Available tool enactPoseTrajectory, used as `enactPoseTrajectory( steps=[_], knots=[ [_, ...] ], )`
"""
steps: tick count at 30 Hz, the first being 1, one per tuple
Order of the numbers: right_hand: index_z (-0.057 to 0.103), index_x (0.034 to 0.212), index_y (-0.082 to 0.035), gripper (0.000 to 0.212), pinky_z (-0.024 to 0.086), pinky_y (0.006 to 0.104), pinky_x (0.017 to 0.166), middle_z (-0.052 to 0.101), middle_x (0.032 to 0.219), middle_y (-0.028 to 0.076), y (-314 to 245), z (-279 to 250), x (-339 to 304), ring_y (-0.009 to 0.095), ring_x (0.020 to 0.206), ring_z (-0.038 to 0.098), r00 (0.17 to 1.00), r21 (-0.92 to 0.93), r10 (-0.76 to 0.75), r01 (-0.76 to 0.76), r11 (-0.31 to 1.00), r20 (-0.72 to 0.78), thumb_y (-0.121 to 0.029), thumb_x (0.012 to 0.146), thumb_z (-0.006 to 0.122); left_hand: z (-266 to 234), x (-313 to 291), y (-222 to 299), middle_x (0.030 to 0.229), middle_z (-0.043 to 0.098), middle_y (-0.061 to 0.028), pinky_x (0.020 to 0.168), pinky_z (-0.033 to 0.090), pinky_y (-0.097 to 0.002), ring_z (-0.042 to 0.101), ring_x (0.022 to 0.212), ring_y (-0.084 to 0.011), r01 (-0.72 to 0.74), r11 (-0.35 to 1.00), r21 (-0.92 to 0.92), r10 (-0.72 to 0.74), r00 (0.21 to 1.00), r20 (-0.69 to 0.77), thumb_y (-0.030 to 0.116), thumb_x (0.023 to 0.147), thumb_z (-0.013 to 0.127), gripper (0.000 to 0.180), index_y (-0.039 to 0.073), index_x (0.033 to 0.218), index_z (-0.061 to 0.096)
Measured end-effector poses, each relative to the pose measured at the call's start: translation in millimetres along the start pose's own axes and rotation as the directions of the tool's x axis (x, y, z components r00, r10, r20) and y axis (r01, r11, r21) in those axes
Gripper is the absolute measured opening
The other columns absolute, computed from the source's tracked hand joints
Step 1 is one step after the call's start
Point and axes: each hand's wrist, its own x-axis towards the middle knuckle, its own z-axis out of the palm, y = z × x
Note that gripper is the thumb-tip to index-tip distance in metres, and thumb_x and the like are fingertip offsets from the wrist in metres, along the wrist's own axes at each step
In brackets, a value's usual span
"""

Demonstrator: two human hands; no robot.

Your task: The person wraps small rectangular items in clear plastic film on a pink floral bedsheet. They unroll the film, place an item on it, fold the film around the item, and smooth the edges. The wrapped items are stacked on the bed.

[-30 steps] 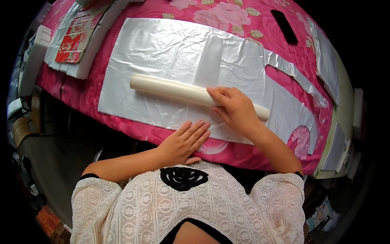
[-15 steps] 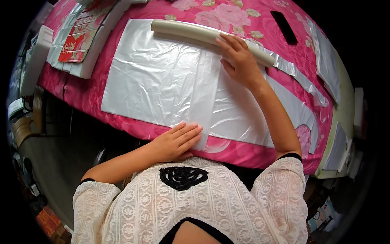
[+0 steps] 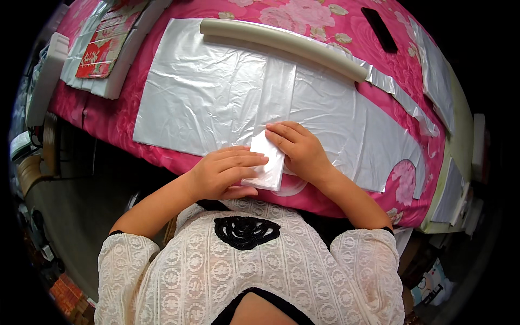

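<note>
The left hand [image 3: 225, 170] is laid across the folded white plastic strip [image 3: 270, 169] at the near edge of the pink-covered counter [image 3: 116, 122]; its grip is loosely open, with fingers extended and thumb apart. The right hand [image 3: 299, 151] is set on the strip's upper right side, fingers slightly bent; its thumb is hidden, so whether anything is pinched there cannot be told. The fold seems to be pressed from two sides so that its layers are kept aligned. Around it, the silvery plastic sheet [image 3: 189, 97] is spread flat, probably so that creases are limited. The pale tube [image 3: 281, 46] is rested along the sheet's far edge, where the plastic is perhaps weighed down by it. Pale lettering is printed on the red card [image 3: 105, 46] atop the foam stack [image 3: 115, 81]. On the dark phone [image 3: 379, 30], no label is seen.
</note>
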Motion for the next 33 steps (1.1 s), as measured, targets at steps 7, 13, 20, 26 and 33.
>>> enactPoseTrajectory(
  steps=[7, 13, 20, 26, 33],
  knots=[
    [0.065, 0.097, -0.006, 0.033, 0.05, 0.0338, 0.079, 0.062, 0.1, 0.008, -3, 3, 0, 0.025, 0.092, 0.058, 0.989, -0.033, 0.076, -0.08, 0.996, -0.125, 0.002, 0.065, 0.062, 3, 17, -28, 0.122, 0.054, -0.0119, 0.098, 0.038, -0.0399, 0.051, 0.113, -0.0254, 0.039, 0.902, 0.431, -0.113, 0.982, 0.149, 0.015, 0.066, 0.067, 0.058, 0.002, 0.121, 0.05],
    [0.066, 0.094, -0.008, 0.026, 0.05, 0.0324, 0.068, 0.064, 0.086, 0.005, 8, -11, -3, 0.021, 0.078, 0.059, 0.973, 0.062, 0.203, -0.197, 0.978, -0.109, -0.002, 0.069, 0.067, 4, 29, -30, 0.106, 0.061, -0.0138, 0.085, 0.046, -0.0391, 0.059, 0.096, -0.0302, 0.259, 0.939, 0.225, -0.274, 0.961, 0.038, 0.009, 0.069, 0.063, 0.05, 0.0, 0.117, 0.053],
    [0.065, 0.087, 0.002, 0.021, 0.043, 0.0215, 0.05, 0.062, 0.068, 0.003, 32, -27, 35, 0.009, 0.058, 0.059, 0.602, 0.401, 0.717, -0.789, 0.466, 0.351, -0.017, 0.087, 0.057, 10, 50, -34, 0.123, 0.05, -0.0232, 0.087, 0.045, -0.0406, 0.056, 0.103, -0.0344, 0.503, 0.864, -0.035, -0.489, 0.818, -0.302, 0.017, 0.084, 0.056, 0.05, -0.004, 0.127, 0.04],
    [0.064, 0.083, 0.001, 0.021, 0.043, 0.0219, 0.048, 0.062, 0.067, 0.004, 35, -31, 46, 0.009, 0.058, 0.06, 0.477, 0.389, 0.748, -0.866, 0.313, 0.461, -0.019, 0.085, 0.06, 35, 37, -26, 0.144, 0.025, -0.0204, 0.109, 0.018, -0.0445, 0.024, 0.135, -0.031, 0.306, 0.834, 0.459, -0.381, 0.921, 0.079, 0.029, 0.085, 0.052, 0.067, -0.003, 0.138, 0.026],
    [0.054, 0.114, -0.003, 0.047, 0.046, 0.0369, 0.083, 0.054, 0.115, 0.017, 9, -17, 30, 0.028, 0.099, 0.057, 0.865, -0.194, 0.483, -0.502, 0.843, -0.137, -0.018, 0.073, 0.07, 37, 36, -25, 0.146, 0.02, -0.0193, 0.111, 0.01, -0.0443, 0.016, 0.138, -0.0298, 0.299, 0.803, 0.516, -0.417, 0.9, 0.128, 0.036, 0.086, 0.049, 0.071, -0.004, 0.138, 0.024]
  ],
)
